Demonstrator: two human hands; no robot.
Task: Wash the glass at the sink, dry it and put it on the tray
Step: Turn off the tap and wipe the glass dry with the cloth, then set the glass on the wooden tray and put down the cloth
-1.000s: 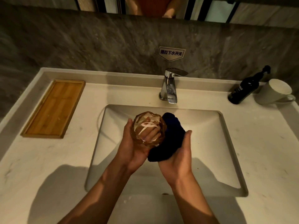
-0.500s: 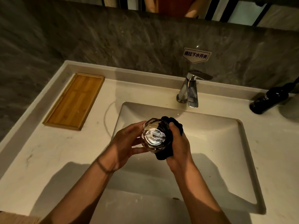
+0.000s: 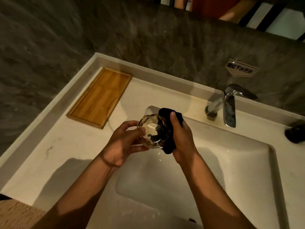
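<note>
Faceted glass [image 3: 152,131] held over sink [image 3: 247,162], on its side, between both hands: left hand [image 3: 123,144] grips it, right hand [image 3: 182,138] presses dark cloth [image 3: 168,144] against it. Tray [image 3: 100,96] lies up-left on table, nearer left hand.

We see one sign [image 3: 240,68] on the stone wall, far beyond the fingertips, above the tap [image 3: 228,106]; its Chinese characters are too blurred to read

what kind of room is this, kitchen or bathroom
Most likely a bathroom, perhaps in a hotel: a basin set in a pale vanity top, a chrome tap under a small wall sign, and a mirror along the stone wall above.
</note>
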